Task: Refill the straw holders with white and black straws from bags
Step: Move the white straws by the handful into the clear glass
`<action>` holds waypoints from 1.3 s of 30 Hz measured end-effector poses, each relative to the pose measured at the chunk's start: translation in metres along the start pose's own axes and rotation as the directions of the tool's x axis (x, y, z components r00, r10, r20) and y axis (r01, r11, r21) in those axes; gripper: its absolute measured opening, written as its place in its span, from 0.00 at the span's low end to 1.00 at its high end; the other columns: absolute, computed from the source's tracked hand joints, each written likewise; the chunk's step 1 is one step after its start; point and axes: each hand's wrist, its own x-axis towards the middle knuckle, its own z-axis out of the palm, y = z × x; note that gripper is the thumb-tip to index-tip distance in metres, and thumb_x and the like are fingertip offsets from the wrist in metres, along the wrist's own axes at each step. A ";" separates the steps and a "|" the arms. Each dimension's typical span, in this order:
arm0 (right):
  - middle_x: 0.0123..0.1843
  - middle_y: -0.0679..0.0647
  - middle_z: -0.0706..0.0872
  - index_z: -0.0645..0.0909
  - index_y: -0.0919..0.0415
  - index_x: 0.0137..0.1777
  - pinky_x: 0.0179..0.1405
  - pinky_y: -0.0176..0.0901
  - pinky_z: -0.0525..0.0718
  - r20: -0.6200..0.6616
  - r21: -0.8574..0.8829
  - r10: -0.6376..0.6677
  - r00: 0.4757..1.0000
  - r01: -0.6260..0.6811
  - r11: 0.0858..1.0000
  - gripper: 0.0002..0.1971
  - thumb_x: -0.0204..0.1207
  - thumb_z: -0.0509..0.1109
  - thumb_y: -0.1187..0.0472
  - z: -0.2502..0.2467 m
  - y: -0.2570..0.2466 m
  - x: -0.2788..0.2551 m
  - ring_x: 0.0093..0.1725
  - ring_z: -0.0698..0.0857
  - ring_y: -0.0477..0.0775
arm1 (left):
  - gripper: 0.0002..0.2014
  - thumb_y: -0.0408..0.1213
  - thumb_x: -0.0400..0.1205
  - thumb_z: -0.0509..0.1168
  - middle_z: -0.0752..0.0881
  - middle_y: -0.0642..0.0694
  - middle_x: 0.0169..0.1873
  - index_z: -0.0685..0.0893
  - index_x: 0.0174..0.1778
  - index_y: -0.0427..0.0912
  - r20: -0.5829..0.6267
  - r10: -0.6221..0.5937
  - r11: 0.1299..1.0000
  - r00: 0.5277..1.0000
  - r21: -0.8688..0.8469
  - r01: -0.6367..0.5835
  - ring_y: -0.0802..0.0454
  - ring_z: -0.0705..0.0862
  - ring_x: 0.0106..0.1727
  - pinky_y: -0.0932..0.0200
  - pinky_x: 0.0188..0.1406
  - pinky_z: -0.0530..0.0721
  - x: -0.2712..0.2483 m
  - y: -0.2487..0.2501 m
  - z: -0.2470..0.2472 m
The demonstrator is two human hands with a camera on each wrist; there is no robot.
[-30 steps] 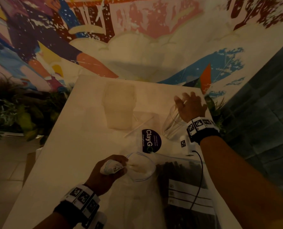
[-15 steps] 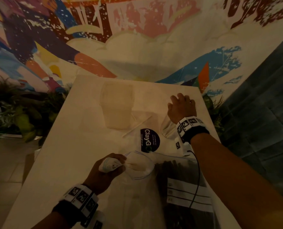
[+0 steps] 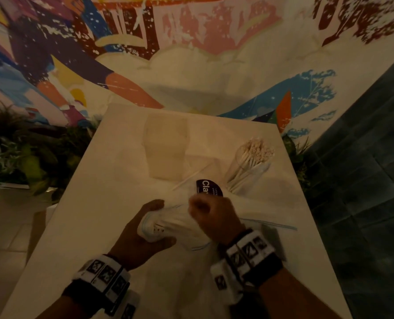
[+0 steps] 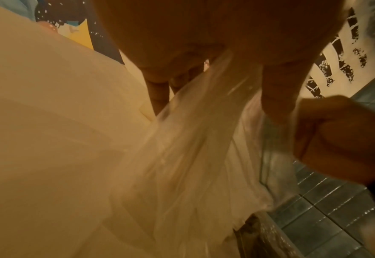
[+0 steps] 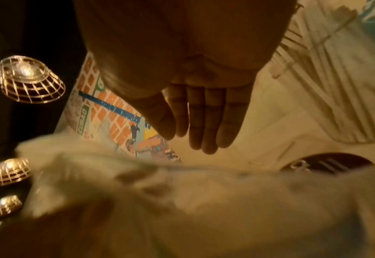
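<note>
A clear plastic bag (image 3: 180, 229) lies on the white table (image 3: 95, 226). My left hand (image 3: 150, 229) grips its bunched mouth; the left wrist view shows thumb and fingers pinching the plastic (image 4: 193, 157). My right hand (image 3: 205, 210) hovers blurred over the bag's opening. In the right wrist view its fingers (image 5: 204, 122) are straight, together and hold nothing. A clear glass holder (image 3: 249, 166) full of white straws stands at the right rear. A second, frosted holder (image 3: 166, 146) stands behind the bag. The bag of black straws is mostly hidden under my right arm.
One loose white straw (image 3: 191, 176) lies between the holders. A dark round sticker (image 3: 208, 187) sits beyond my right hand. Green plants (image 3: 19, 162) flank the table on the left, a painted wall rises behind, and dark floor tiles (image 3: 364, 203) lie to the right.
My right hand has left the glass holder at the right rear and come back to the bag's mouth. The holder now shows white straws. The left hand keeps its grip on the bag.
</note>
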 end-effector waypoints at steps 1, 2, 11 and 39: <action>0.51 0.52 0.90 0.85 0.56 0.57 0.52 0.34 0.83 0.043 0.011 0.028 0.999 -0.028 1.000 0.10 0.78 0.69 0.57 0.008 0.003 -0.008 0.49 0.87 0.47 | 0.43 0.68 0.53 0.76 0.76 0.69 0.62 0.66 0.64 0.75 -0.031 0.022 0.999 0.999 0.025 -0.022 0.66 0.78 0.64 0.65 0.64 0.78 0.000 0.001 -0.003; 0.52 0.52 0.90 0.85 0.57 0.58 0.52 0.33 0.82 0.076 0.016 0.049 0.996 -0.050 0.999 0.10 0.78 0.69 0.58 0.014 0.005 -0.013 0.50 0.86 0.47 | 0.43 0.69 0.52 0.76 0.76 0.70 0.62 0.64 0.64 0.77 -0.052 0.051 0.997 0.997 0.060 -0.048 0.68 0.78 0.63 0.71 0.62 0.77 0.000 0.001 -0.005; 0.77 0.51 0.72 0.65 0.51 0.79 0.76 0.45 0.69 0.324 -0.080 -0.021 0.946 0.050 0.996 0.33 0.74 0.73 0.57 0.039 0.012 -0.020 0.74 0.71 0.51 | 0.37 0.64 0.56 0.77 0.82 0.72 0.55 0.71 0.61 0.73 -0.067 0.123 0.990 0.990 0.082 -0.118 0.70 0.85 0.51 0.75 0.50 0.82 -0.006 0.013 -0.009; 0.43 0.53 0.86 0.83 0.57 0.44 0.47 0.50 0.84 -0.098 0.148 -0.138 0.986 0.152 0.977 0.12 0.78 0.62 0.51 0.054 0.024 -0.009 0.44 0.84 0.52 | 0.16 0.48 0.70 0.67 0.87 0.67 0.46 0.81 0.50 0.73 -0.065 -0.030 0.994 0.997 0.100 0.036 0.68 0.84 0.49 0.67 0.53 0.83 -0.008 0.015 -0.008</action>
